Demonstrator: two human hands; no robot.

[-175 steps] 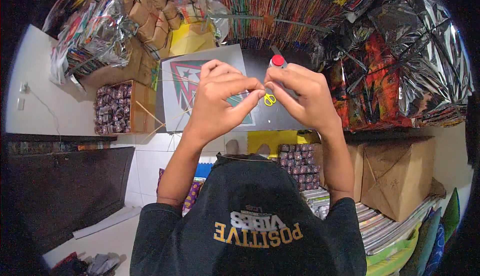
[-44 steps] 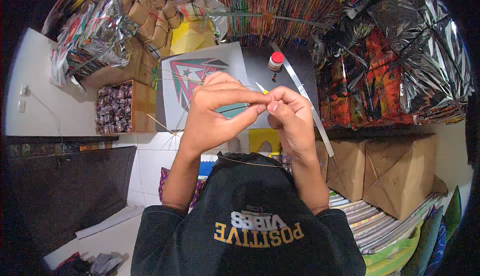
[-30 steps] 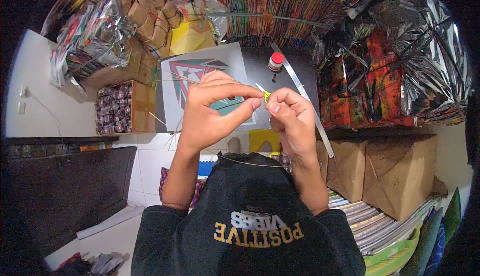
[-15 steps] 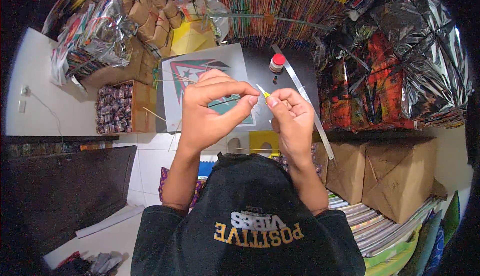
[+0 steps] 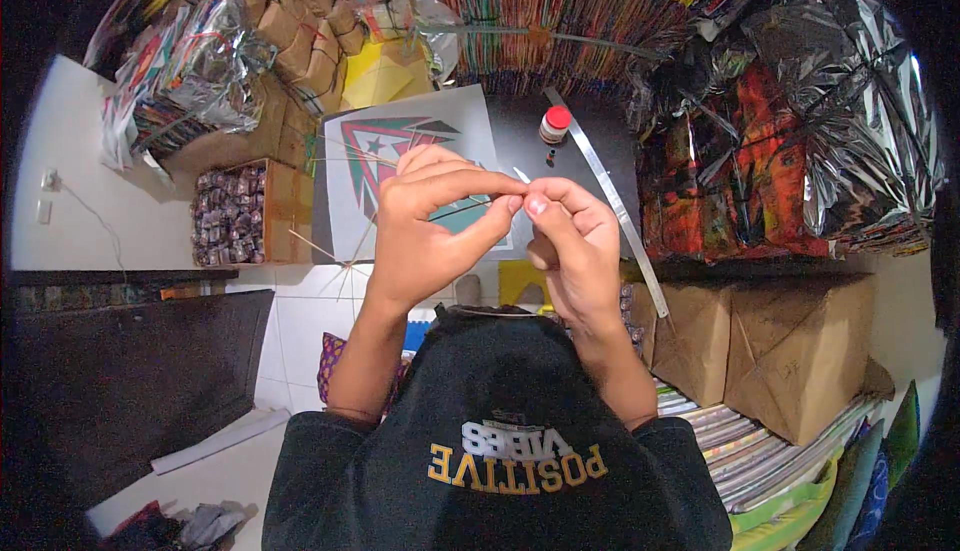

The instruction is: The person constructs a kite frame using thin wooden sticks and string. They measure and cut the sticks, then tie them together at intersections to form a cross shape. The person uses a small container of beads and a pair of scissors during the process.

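Both my hands meet over the table, fingertips touching. My left hand (image 5: 430, 216) is closed in a pinch, thumb against forefinger, on thin sticks (image 5: 318, 248) that fan out to its left and cross near the wrist. A dark slim length shows inside the loop of its fingers. Closed too, my right hand (image 5: 575, 236) keeps a small knife (image 5: 521, 174), whose pale pointed tip sticks up past the fingers; the fingers hide its handle. Its thumb and forefinger press against the left fingertips, and what lies between them is too small to make out.
Beneath my hands, a sheet with a red, green and black star design (image 5: 375, 141) lies on the dark table (image 5: 600, 116). A red-capped bottle (image 5: 554, 125) stands beside a long metal ruler (image 5: 610, 191). Wrapped stacks (image 5: 730, 161), a box of small packets (image 5: 285, 211) and brown parcels (image 5: 800, 351) surround the table.
My right hand's thumb and forefinger have come up against the left fingertips, and the knife's yellow part is now covered. The sticks at the left have shifted slightly.
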